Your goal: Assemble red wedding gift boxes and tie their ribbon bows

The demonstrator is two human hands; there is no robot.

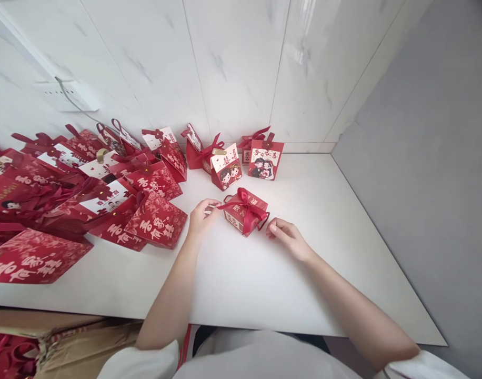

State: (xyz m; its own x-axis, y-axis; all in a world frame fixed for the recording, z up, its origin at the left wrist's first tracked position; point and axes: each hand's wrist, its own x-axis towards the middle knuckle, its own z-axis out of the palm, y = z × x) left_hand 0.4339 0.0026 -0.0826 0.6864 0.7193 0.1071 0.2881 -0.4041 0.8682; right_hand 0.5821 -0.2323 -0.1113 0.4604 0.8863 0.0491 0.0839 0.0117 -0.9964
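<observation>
A small red gift box (pixel 233 217) sits on the white table (pixel 241 284) between my hands, with a red ribbon (pixel 247 204) tied in a bow across its top. To its left, my left hand (pixel 202 215) pinches one end of the ribbon, drawn out sideways from the bow. My right hand (pixel 290 237) is at the box's right side, thumb and fingertips pressed together beside the ribbon's other end. Whether that end lies between those fingertips I cannot make out.
Many red gift boxes (pixel 158 218) crowd the table's left side. Behind the middle stand a couple box (pixel 265 160) and a white-topped box (pixel 227 167). A tiled wall (pixel 233 68) closes the back, with a socket (pixel 69 96) and cable. A cardboard carton (pixel 87 347) is below left.
</observation>
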